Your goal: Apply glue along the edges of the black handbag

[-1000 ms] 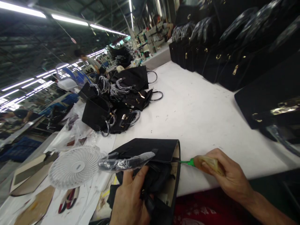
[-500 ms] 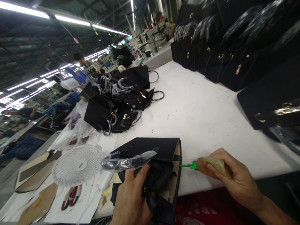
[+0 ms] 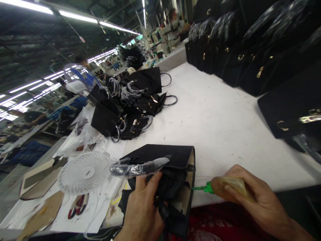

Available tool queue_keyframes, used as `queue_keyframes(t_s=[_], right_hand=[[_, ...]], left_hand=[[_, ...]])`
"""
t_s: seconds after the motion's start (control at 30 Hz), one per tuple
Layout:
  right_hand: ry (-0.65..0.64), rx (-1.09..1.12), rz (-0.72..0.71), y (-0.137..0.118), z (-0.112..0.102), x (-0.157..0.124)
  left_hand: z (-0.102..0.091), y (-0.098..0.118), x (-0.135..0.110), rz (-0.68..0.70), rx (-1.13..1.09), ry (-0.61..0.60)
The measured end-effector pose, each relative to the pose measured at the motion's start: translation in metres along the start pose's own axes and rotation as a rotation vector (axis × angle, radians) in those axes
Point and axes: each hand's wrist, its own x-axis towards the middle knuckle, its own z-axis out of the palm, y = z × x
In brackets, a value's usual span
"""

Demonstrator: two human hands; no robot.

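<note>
A black handbag (image 3: 173,154) lies on its side at the near edge of the table, its beige inner edge facing right. My left hand (image 3: 142,204) is closed on the handbag, gripping its dark lining below a plastic-wrapped handle (image 3: 140,168). In my right hand (image 3: 255,197) is a glue bottle (image 3: 228,187), amber and translucent, with a green nozzle. The nozzle's thin tip points left and meets the bag's open edge; whether it touches there I cannot tell.
A white fan (image 3: 85,173) stands left of the bag, with red-handled snips (image 3: 78,206) beside it. Black handbags (image 3: 132,100) are heaped further back, and more bags (image 3: 240,63) stand in a row at right. Co-workers sit in the background.
The glue bottle and my right hand have moved slightly down, the nozzle tip shifting lower along the bag's edge. My left hand keeps its hold. The whole view has shifted slightly.
</note>
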Motion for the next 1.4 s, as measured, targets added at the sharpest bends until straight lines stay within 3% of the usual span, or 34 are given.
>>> queue_keyframes(t_s=[0.27, 0.6, 0.8, 1.03, 1.4], right_hand=[[0.002, -0.001, -0.063, -0.009, -0.001, -0.003], [-0.025, 0.016, -0.038, -0.016, -0.003, -0.003], [0.123, -0.055, 0.010, -0.017, -0.004, 0.003], [-0.070, 0.153, -0.042, -0.031, -0.006, -0.006], [-0.086, 0.138, -0.106, -0.038, -0.004, -0.012]], left_hand=[[-0.001, 0.009, 0.001, -0.031, -0.009, 0.026], [-0.002, 0.009, 0.004, 0.042, 0.022, 0.080], [-0.004, 0.012, 0.009, 0.087, 0.039, 0.077], [0.000, 0.011, 0.008, 0.100, 0.071, 0.116], [-0.001, 0.008, 0.000, 0.121, 0.039, 0.082]])
